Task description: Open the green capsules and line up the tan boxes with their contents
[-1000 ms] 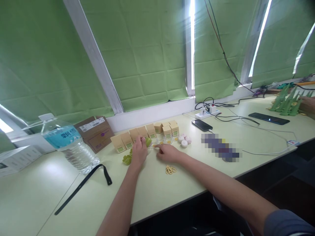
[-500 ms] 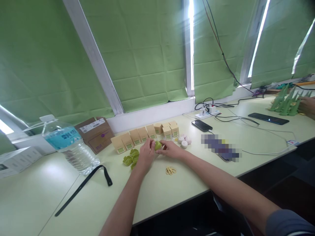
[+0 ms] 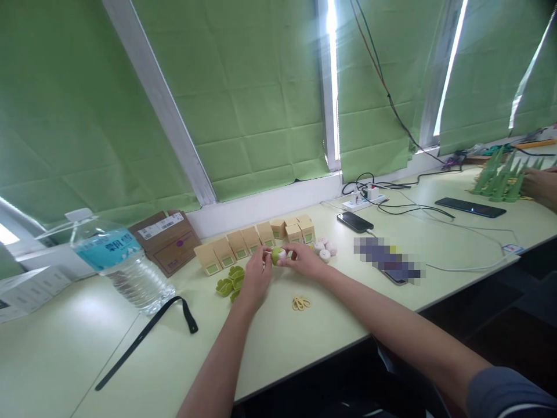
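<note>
My left hand [image 3: 257,273] and my right hand [image 3: 303,259] meet over the pale green table [image 3: 278,342], both pinching one small round piece [image 3: 277,255] that is green on the left and white on the right. A row of small tan boxes [image 3: 255,240] stands just behind my hands. A few green shell-shaped pieces [image 3: 230,283] lie left of my left hand. Small white round pieces [image 3: 325,249] lie right of my right hand, and a little pile of yellow bits [image 3: 301,303] lies in front of it.
A large water bottle [image 3: 114,261] lies at the left, beside a brown cardboard box [image 3: 166,238] and a black strap [image 3: 145,333]. Two phones [image 3: 354,222], a power strip [image 3: 362,201] and cables sit at the right. Another person's hand [image 3: 539,186] is by green cone shapes [image 3: 498,181].
My left hand lifted a green piece from by the boxes and my right hand came over to it. Both hands now hold the green-and-white piece together.
</note>
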A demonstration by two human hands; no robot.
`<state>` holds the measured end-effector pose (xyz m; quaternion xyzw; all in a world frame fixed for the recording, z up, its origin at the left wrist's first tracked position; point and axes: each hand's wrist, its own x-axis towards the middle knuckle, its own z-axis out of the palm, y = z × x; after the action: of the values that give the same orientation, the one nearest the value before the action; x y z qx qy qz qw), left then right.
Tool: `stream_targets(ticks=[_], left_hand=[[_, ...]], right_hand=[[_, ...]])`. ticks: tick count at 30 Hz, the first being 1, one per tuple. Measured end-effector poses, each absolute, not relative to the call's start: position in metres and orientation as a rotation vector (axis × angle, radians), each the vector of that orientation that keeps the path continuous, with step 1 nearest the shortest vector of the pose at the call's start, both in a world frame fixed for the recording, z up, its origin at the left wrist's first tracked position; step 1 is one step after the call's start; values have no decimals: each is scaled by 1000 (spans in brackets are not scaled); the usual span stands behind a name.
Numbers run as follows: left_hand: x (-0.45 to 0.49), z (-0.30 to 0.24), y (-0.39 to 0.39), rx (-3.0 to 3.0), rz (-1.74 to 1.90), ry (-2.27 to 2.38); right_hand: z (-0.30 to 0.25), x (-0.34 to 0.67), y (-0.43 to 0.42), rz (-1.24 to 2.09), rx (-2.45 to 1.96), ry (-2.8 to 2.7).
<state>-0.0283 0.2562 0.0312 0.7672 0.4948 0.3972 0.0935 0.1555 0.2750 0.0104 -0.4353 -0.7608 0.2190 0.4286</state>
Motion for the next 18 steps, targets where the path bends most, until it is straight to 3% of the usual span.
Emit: stream_targets(ticks=[18], left_hand=[[-29, 28, 254, 2297, 1059, 1451]], right_hand=[[12, 155, 268, 523, -1025, -2000]])
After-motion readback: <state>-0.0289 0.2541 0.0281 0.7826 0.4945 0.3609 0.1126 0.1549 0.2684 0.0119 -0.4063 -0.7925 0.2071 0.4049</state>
